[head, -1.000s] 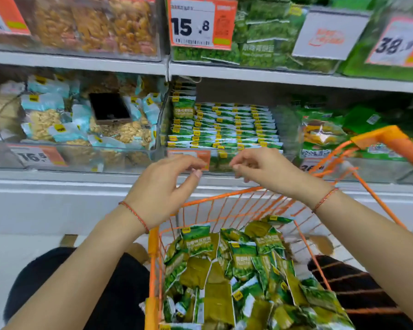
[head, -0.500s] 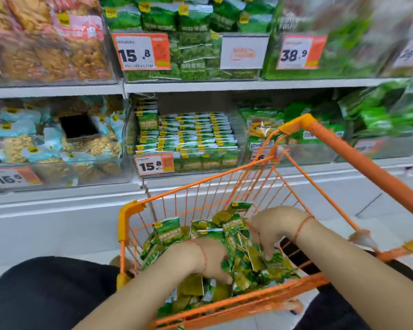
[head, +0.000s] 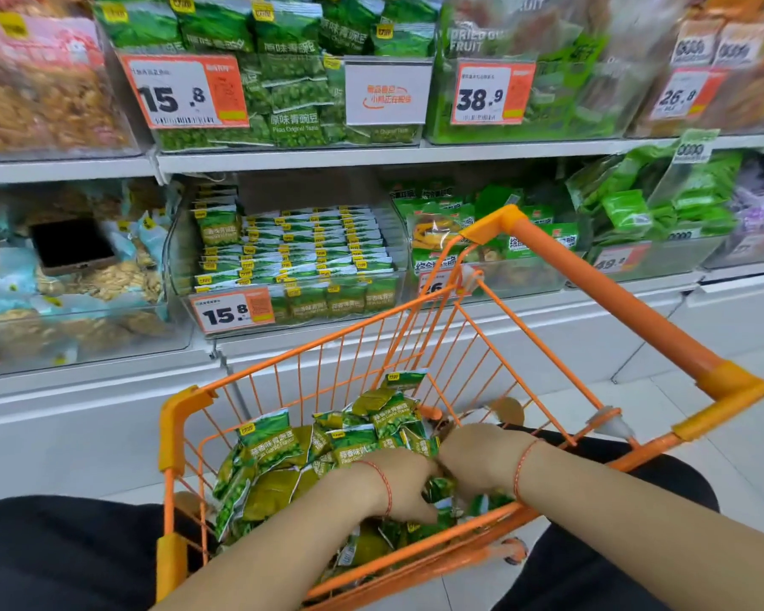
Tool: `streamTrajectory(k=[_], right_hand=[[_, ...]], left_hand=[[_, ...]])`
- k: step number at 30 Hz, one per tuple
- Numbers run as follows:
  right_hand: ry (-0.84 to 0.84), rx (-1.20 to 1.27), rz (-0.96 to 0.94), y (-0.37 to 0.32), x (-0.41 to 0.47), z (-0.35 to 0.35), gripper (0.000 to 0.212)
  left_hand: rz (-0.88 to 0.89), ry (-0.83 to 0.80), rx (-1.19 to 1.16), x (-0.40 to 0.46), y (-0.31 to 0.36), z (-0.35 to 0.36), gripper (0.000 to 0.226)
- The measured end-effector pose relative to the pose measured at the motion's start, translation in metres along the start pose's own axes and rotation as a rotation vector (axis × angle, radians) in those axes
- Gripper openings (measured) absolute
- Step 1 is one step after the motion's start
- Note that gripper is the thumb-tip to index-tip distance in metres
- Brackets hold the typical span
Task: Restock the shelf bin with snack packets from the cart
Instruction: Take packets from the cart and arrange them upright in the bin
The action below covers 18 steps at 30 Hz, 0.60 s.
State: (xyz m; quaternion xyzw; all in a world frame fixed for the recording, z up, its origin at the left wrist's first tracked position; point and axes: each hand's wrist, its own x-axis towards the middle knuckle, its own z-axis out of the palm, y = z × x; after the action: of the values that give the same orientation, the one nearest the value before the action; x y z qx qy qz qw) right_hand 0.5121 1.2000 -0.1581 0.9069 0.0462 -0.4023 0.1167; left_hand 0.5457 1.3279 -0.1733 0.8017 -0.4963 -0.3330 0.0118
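Reaching down, both hands now sit in the orange cart [head: 182, 416], where a second ago they hovered up at the front lip of the shelf bin [head: 398, 258]; that suggests one batch has gone in and another grab is starting. The left hand [head: 400, 482] and right hand [head: 477, 460] are side by side, almost touching, at about 5 o'clock in the cart's basket, fingers curled down into the pile of snack packets [head: 274, 443]. Whether either hand actually grips a packet I cannot tell, since the fingertips are buried among the wrappers.

The cart holds a loose heap of green garlic-flavour pea packets, spread from 7 o'clock to 1 o'clock of the hands. The clear bin stands on the lower shelf at 12 o'clock from the cart, behind a 15.8 price tag [head: 232, 311]. Its packets lie in neat flat rows, with some headroom above them, so more should fit. In the neighbouring bin at 9 o'clock, a dark phone [head: 73, 246] lies on pale blue packets.
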Motion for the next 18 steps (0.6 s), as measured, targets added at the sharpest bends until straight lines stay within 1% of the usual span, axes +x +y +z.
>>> streamTrajectory(k=[2, 4, 5, 8, 9, 11, 13, 15, 18], right_hand=[[-0.008, 0.020, -0.006, -0.004, -0.004, 0.002, 0.036], [0.034, 0.044, -0.018, -0.004, -0.005, 0.000, 0.030], [0.054, 0.065, -0.012, -0.003, -0.006, -0.002, 0.028], [0.113, 0.135, -0.018, -0.003, -0.005, -0.007, 0.031], [0.152, 0.182, -0.020, -0.002, -0.006, -0.010, 0.032], [0.233, 0.309, -0.027, -0.001, -0.008, -0.017, 0.033], [0.282, 0.496, -0.052, 0.000, -0.007, -0.025, 0.041], [0.317, 0.709, -0.078, -0.001, -0.004, -0.033, 0.052], [0.324, 0.957, -0.091, -0.006, 0.003, -0.042, 0.062]], left_hand=[[0.010, 0.001, -0.070, 0.006, -0.011, 0.005, 0.068], [0.002, 0.012, -0.090, 0.007, -0.017, 0.007, 0.072], [-0.006, 0.024, -0.097, 0.006, -0.019, 0.007, 0.068], [-0.034, 0.057, -0.134, 0.001, -0.029, -0.003, 0.043], [-0.050, 0.075, -0.145, -0.002, -0.035, -0.009, 0.039], [-0.076, 0.128, -0.182, -0.013, -0.053, -0.022, 0.033], [-0.095, 0.214, -0.260, -0.029, -0.075, -0.034, 0.024], [-0.114, 0.323, -0.399, -0.047, -0.095, -0.041, 0.017], [-0.112, 0.513, -0.614, -0.068, -0.113, -0.042, 0.018]])
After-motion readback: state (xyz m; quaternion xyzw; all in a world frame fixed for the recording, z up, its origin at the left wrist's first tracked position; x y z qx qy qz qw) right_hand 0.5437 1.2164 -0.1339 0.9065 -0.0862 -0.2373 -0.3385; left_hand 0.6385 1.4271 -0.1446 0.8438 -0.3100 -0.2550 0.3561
